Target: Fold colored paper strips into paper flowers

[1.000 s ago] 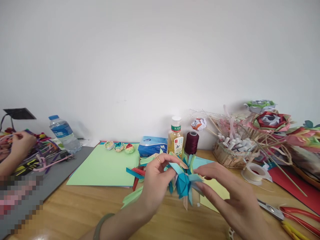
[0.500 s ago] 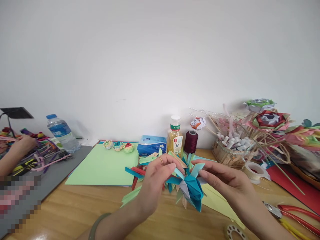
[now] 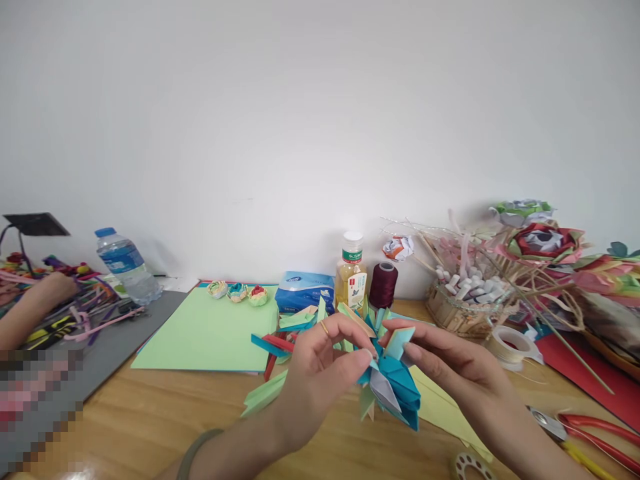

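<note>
Between my hands is a folded paper flower (image 3: pixel 397 387) in blue, pale lilac and light green, held above the table. The thumb and fingers of my left hand (image 3: pixel 323 373) pinch a light blue petal on its left side. My right hand (image 3: pixel 450 360) grips the flower from the right, thumb and fingers closed on a pale blue flap near its top. Behind my left hand lie folded paper strips (image 3: pixel 273 343) in red, blue and green, partly hidden by it. Yellow paper (image 3: pixel 445 410) lies on the table under my right hand.
Green paper sheets (image 3: pixel 200 333) carry three small paper rosettes (image 3: pixel 237 292). Behind the flower stand a tissue pack (image 3: pixel 305 291), a juice bottle (image 3: pixel 351 273) and a thread spool (image 3: pixel 384 285). Pliers (image 3: pixel 575 427) lie at right. Another person's hand (image 3: pixel 55 290) is at far left.
The flower has turned and shifted slightly right and down. My left thumb and fingers have moved right along it, closer to its middle. My right hand keeps its grip.
</note>
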Demonstrator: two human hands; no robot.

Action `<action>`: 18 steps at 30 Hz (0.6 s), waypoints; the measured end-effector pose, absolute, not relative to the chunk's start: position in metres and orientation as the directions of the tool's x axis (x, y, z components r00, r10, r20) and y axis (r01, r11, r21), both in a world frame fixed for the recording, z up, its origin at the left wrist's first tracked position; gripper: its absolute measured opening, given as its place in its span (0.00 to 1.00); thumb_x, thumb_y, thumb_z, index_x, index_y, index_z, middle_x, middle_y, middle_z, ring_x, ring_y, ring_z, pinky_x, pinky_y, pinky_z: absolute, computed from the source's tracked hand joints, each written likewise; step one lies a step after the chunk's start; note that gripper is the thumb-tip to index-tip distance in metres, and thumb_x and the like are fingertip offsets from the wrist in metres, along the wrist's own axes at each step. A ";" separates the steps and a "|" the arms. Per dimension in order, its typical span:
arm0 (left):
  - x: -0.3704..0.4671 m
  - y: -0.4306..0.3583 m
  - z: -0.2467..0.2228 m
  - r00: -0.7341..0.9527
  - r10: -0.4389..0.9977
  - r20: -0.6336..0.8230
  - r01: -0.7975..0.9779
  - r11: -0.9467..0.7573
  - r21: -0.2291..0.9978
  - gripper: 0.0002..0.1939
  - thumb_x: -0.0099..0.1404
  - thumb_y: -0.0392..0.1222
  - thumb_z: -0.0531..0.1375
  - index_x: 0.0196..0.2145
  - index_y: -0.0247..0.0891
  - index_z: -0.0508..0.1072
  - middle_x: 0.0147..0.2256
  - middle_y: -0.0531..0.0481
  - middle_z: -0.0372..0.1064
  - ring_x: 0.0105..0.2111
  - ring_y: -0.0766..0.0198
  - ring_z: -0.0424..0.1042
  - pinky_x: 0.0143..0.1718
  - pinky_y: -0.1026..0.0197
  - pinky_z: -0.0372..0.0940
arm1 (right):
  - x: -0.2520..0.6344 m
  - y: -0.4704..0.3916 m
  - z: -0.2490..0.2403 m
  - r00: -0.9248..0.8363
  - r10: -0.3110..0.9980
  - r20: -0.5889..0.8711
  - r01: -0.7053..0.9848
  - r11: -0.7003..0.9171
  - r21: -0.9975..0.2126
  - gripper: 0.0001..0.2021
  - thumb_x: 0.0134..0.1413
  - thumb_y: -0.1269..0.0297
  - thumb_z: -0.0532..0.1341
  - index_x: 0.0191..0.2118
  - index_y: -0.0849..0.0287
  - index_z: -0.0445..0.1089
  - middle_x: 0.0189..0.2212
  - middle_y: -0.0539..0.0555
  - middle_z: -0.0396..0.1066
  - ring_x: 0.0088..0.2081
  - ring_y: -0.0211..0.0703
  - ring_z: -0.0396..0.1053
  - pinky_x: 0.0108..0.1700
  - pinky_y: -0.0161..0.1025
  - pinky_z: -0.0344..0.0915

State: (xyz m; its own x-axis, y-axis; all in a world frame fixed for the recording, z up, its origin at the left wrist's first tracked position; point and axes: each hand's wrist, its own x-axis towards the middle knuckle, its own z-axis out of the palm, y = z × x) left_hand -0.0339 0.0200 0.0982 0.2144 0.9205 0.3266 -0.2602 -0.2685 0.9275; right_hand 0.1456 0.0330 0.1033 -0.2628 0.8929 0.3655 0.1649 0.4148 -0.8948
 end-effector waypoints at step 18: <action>-0.029 0.033 0.097 0.167 0.982 0.086 -0.347 -0.023 0.937 0.12 0.55 0.46 0.63 0.26 0.34 0.70 0.24 0.52 0.69 0.22 0.71 0.67 0.24 0.69 0.63 | 0.146 0.040 0.088 -0.332 0.939 0.087 -0.070 0.068 -0.995 0.11 0.50 0.57 0.63 0.38 0.56 0.71 0.27 0.50 0.75 0.28 0.40 0.73 0.31 0.36 0.72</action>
